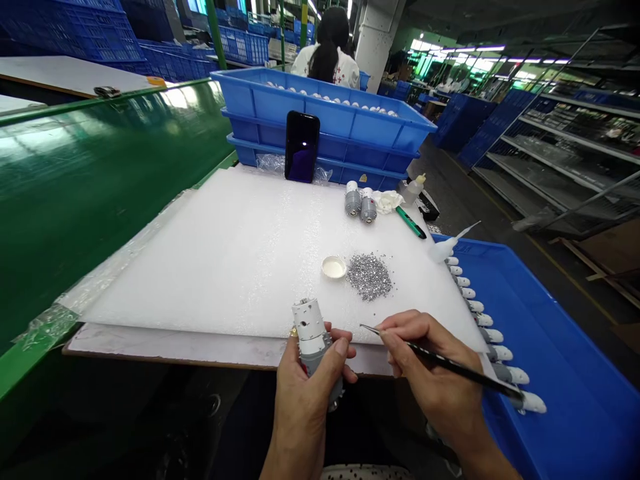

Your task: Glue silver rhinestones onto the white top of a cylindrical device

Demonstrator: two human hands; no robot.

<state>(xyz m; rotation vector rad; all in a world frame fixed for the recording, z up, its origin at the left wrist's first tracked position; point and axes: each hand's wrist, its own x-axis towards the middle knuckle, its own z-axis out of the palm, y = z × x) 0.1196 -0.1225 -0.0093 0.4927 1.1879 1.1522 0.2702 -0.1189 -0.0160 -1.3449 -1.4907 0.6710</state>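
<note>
My left hand [313,383] is wrapped round a white and grey cylindrical part [311,327], held tilted at the front edge of the foam sheet. My right hand [430,373] pinches a thin black-handled tool [450,363], like a fine brush or pick, its tip pointing left toward the part but apart from it. A pile of small silver pieces [370,275] lies on the white foam sheet [225,247] beyond my hands. Beside the pile sits a small round white dish [334,267] with pale contents.
Two similar cylindrical parts [361,203] stand at the back near a green cutter [411,222] and a dropper bottle [414,189]. A phone [302,147] leans on stacked blue crates [340,113]. At right, a blue tray [565,347] holds a row of parts. A person [327,57] sits beyond.
</note>
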